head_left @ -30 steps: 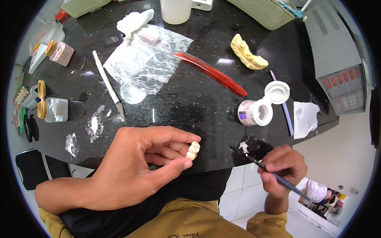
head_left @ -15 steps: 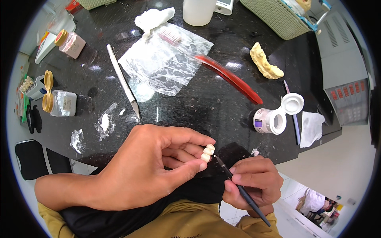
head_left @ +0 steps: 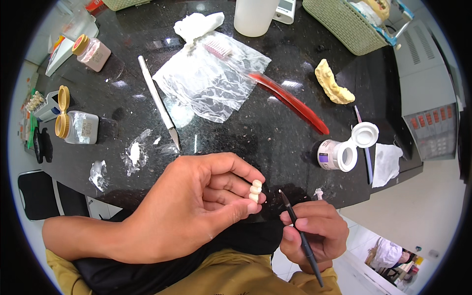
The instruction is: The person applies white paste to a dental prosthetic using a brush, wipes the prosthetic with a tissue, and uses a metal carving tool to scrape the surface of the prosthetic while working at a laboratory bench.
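Between pinched left fingers point(head_left: 251, 172): tooth row point(head_left: 254, 191), long axis near-vertical in view; right fingers point(head_left: 318, 225) gripping slim tool point(head_left: 304, 243), tip up-left.

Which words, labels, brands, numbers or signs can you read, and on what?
None is legible enough to quote.
White open pot: purple-and-white label, print too small.
Clear jar with open gold lid: label too small.
White device, top edge: marking too small.
Red item, upper left: marking blurred.
Mustard garment, lower edge: dark marks cut off.
Tooth-shaped piece and dark-handled tool: no text visible.
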